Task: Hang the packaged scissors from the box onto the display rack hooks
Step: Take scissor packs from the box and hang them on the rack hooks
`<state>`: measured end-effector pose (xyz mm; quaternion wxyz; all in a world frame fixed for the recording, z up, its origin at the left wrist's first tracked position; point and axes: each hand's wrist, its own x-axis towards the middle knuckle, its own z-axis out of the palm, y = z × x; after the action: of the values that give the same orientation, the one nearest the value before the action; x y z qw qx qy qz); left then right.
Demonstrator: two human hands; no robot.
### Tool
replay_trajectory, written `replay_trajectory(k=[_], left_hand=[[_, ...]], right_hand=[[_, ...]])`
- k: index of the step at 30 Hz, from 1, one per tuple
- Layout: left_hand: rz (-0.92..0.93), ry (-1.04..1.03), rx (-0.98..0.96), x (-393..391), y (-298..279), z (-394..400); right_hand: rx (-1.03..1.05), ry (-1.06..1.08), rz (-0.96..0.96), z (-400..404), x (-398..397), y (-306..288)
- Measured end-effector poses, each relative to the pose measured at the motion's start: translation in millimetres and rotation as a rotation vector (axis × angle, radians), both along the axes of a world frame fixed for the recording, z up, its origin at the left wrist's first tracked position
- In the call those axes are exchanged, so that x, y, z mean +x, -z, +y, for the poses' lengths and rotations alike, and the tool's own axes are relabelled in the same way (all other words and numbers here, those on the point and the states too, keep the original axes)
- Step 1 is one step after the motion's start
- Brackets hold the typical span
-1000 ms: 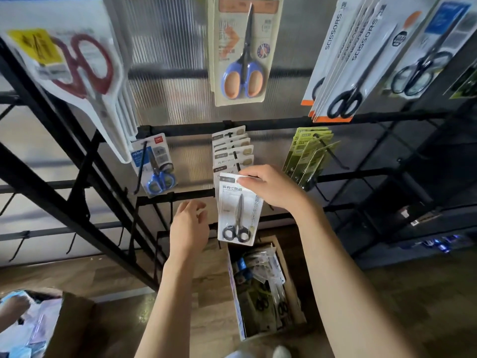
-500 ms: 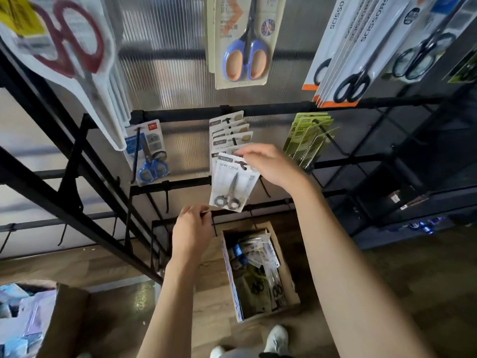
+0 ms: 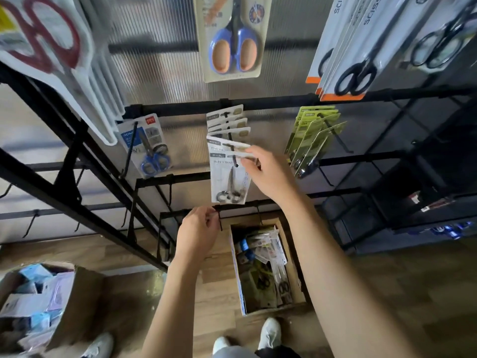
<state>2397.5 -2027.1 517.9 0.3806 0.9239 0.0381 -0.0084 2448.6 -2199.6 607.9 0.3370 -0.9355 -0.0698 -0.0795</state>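
Head view: right hand [image 3: 271, 177] pinches a flat, shiny scissors pack [image 3: 229, 177] on a thin black hook [image 3: 233, 157]. Left hand [image 3: 200, 231] pinches another hook below. Cardboard box [image 3: 291, 267] sits on the wood floor.

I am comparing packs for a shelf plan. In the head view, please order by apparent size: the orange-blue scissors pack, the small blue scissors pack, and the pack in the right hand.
1. Orange-blue pack, clearly largest, partly cropped at the top.
2. Held pack and small blue pack: they look alike, so no ranking.

One head-worn wide-angle view looks forward and steeply down, close to the display rack [image 3: 258, 102].
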Motion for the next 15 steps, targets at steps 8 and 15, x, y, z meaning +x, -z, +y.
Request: replay_trajectory(k=[8, 15], left_hand=[[0.132, 0.092, 0.067, 0, 15, -47], [0.265, 0.302, 0.221, -12, 67, -131]], right_hand=[[0.104, -0.017, 0.197, -50, -7, 30], [0.078, 0.144, 0.544, -131, -75, 130]])
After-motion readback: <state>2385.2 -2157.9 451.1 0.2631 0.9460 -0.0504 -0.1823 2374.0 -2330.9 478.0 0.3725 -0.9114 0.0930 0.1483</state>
